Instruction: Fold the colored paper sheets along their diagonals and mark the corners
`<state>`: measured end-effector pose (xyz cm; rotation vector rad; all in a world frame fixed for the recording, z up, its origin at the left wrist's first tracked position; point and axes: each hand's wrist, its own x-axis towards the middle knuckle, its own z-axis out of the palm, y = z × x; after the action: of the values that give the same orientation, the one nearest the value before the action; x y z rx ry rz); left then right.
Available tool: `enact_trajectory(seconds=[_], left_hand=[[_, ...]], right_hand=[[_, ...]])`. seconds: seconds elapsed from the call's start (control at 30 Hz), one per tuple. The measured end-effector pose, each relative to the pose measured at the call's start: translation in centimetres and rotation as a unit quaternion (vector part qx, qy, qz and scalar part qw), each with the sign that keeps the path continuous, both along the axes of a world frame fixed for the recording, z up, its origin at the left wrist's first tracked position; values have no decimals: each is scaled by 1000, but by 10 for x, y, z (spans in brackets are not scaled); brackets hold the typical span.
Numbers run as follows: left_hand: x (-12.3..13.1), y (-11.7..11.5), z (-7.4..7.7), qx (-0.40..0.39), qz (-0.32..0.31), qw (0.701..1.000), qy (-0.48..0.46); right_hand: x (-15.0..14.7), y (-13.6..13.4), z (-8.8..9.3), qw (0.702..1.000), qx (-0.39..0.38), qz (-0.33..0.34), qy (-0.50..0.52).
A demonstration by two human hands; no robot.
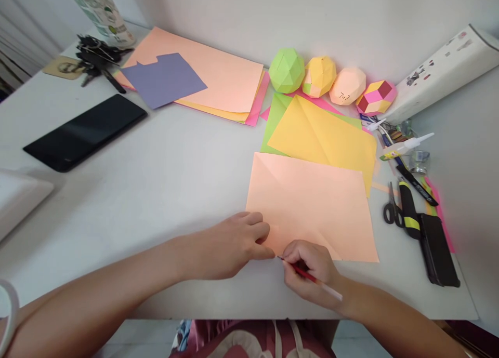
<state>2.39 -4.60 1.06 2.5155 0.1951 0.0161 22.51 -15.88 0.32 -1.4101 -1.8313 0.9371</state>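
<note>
A peach sheet of paper (312,202) with faint crease lines lies flat at the desk's front. My right hand (312,269) grips a slim red pencil (306,274) with a white end, its tip at the sheet's near edge. On the sheet's lower left corner rests my left hand (239,243), pressing down with bent fingers; its thumb stretches along the near edge almost to the pencil tip. Both hands hide parts of that edge. A yellow sheet (327,134) and a green sheet (273,132) lie partly under the peach one.
Several paper polyhedra, including a green ball (287,70), line the wall. Scissors (393,207), a cutter (409,212), a glue bottle (405,147) and a black case (438,249) lie right. Left are a phone (88,132), keys (97,56) and a purple sheet (166,80) on stacked paper (218,72).
</note>
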Motion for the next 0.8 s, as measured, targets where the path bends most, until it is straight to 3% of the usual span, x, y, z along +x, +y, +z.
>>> enact_trajectory(seconds=[0.8], left_hand=[[-1,-1,2,-2,1,1000,11]], right_hand=[[-1,3,4,1000,-3,20,-13]])
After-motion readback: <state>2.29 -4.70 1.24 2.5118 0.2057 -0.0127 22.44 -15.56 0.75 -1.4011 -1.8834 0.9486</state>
